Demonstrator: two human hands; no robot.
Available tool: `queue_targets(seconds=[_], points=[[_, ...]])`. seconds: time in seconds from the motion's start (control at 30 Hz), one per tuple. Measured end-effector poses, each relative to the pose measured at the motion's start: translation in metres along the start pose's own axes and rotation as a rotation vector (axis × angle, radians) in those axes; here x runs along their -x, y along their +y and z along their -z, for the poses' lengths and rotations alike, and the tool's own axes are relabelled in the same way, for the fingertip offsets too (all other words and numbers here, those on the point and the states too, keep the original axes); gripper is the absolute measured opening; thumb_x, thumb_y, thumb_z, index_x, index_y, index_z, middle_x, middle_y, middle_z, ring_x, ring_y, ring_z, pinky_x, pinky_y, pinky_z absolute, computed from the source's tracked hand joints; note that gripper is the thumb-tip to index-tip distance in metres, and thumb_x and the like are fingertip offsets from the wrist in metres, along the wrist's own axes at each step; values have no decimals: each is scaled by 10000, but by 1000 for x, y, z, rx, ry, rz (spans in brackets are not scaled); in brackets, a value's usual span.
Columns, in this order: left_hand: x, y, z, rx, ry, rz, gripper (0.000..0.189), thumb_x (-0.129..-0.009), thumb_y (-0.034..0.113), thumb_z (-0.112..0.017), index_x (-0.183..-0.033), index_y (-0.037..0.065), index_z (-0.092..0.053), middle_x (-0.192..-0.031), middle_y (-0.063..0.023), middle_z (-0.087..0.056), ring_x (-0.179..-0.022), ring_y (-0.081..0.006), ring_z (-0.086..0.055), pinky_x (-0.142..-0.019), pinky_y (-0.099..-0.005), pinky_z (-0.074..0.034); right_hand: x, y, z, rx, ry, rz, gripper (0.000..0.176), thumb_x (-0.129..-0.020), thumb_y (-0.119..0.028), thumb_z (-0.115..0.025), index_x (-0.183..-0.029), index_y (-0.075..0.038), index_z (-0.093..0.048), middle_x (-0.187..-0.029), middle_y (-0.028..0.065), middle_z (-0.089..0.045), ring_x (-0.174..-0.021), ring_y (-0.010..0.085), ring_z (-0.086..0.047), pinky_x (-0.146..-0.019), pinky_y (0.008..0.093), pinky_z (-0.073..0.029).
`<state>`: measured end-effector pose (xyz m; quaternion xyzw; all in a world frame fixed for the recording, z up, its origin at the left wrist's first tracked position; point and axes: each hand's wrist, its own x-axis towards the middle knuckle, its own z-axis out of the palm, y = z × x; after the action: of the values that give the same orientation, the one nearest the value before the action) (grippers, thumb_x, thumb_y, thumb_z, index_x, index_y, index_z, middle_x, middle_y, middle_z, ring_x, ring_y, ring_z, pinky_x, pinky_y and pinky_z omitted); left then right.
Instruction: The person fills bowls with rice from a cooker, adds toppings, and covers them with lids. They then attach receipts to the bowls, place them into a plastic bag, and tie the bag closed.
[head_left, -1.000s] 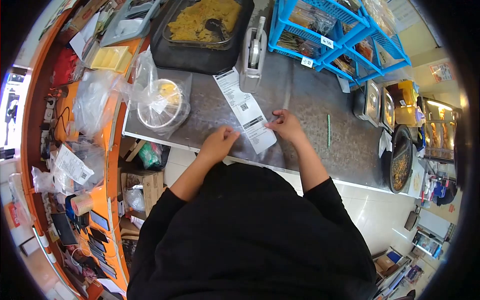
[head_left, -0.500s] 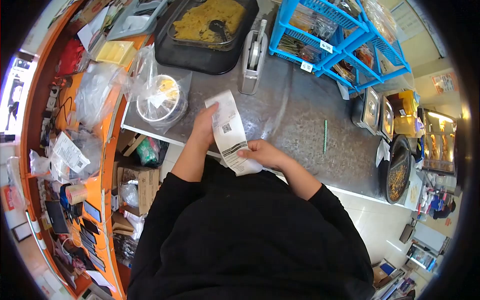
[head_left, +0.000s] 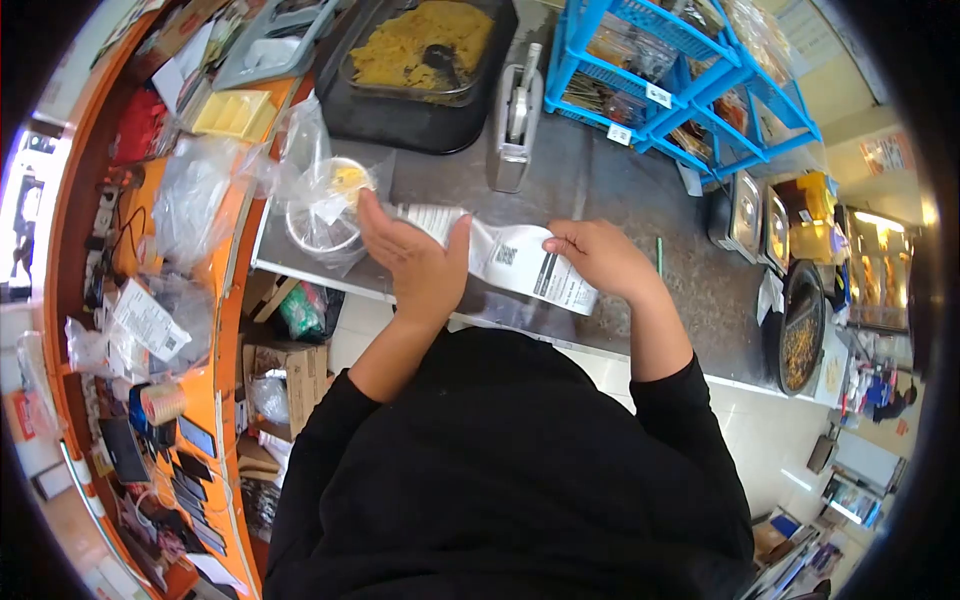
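A long printed receipt (head_left: 508,258) with a QR code stretches sideways above the table's front edge, curling in the middle. Pinched between the thumb and fingers of my right hand (head_left: 610,258) is its upper right part. My left hand (head_left: 415,262) is open at the other end, fingers stretched out and thumb apart, with the paper passing between them. Just beyond that hand sits a round tub in a clear plastic bag (head_left: 318,228), partly covered by my fingers. A green stick (head_left: 659,256) lies on the table to the right of my right hand.
A tape dispenser (head_left: 514,145) stands behind the receipt. At the back are a dish of yellow food (head_left: 420,45) on a black tray and a blue rack (head_left: 690,120) of packets. Lidded metal containers (head_left: 737,220) and a round dark pan (head_left: 800,340) stand right. Orange shelving (head_left: 225,400) runs left.
The receipt has swung from nearly upright to sideways. My right hand has moved right and up with it. My left hand has opened its fingers from their hold on the paper.
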<state>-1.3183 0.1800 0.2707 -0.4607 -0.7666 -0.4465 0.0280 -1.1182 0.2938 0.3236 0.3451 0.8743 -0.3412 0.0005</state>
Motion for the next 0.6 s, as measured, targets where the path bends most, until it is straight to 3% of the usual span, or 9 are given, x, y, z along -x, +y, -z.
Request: queue_targets(seconds=[0.03,0.07,0.17,0.2,0.3,0.4,0.5,0.6], points=[[-4,4,0,-71,57,-130,1018,-785,298,-713,-1375,-149,-14,-1414,-365,-138,-1326,-487,-156,-1088,-531,-125,1,4,1,54,25,34,180,-882,-230,-569,-868,-58,-617,-808,169,-625,-775,388,-583,-652,451,-442],[-7,6,-2,8,147,-187,955,-784,306,-710,-1403,-95,-103,-1433,-334,-148,-1337,-475,-152,-1086,-551,-111,4,11,2,114,52,60,169,-868,-220,-578,-860,-57,-622,-812,165,-630,-783,385,-588,-660,454,-445],[-21,39,20,-171,-123,-382,782,-806,311,-683,-1397,-3,-277,-1436,-255,-241,-1335,-440,-199,-1068,-575,-120,15,11,8,136,74,95,118,-820,-156,-601,-840,-45,-634,-829,159,-640,-815,380,-596,-688,462,-453],[-31,51,19,88,-338,-458,421,-852,295,-630,-1210,88,-550,-1351,-150,-420,-1310,-370,-292,-1024,-614,-115,18,6,9,87,73,129,112,-818,-146,-601,-845,-42,-633,-830,159,-641,-815,378,-597,-689,460,-454],[-18,32,-13,193,-643,-708,216,-888,270,-589,-969,75,-639,-1098,-108,-597,-1138,-322,-480,-963,-534,-265,20,1,10,-40,97,220,97,-828,-122,-607,-855,-30,-624,-817,149,-641,-776,370,-591,-671,421,-456],[-18,32,-19,493,-1001,-247,242,-922,256,-551,-831,42,-620,-842,-93,-634,-866,-299,-584,-795,-408,-409,17,3,10,-123,74,189,106,-853,-138,-610,-856,-33,-621,-776,134,-632,-702,317,-577,-639,364,-450],[-20,38,-14,567,-1136,-79,274,-944,234,-516,-831,-1,-600,-751,-103,-598,-676,-163,-543,-627,-295,-429,18,6,6,-313,19,167,128,-873,-162,-621,-863,-35,-631,-729,113,-624,-641,220,-554,-609,306,-435],[-20,28,-16,638,-1208,46,288,-960,239,-499,-835,1,-600,-732,-68,-589,-697,-102,-515,-648,-290,-432,16,16,-12,-511,41,226,140,-871,-167,-646,-858,-27,-645,-700,84,-627,-622,129,-537,-590,273,-427]])
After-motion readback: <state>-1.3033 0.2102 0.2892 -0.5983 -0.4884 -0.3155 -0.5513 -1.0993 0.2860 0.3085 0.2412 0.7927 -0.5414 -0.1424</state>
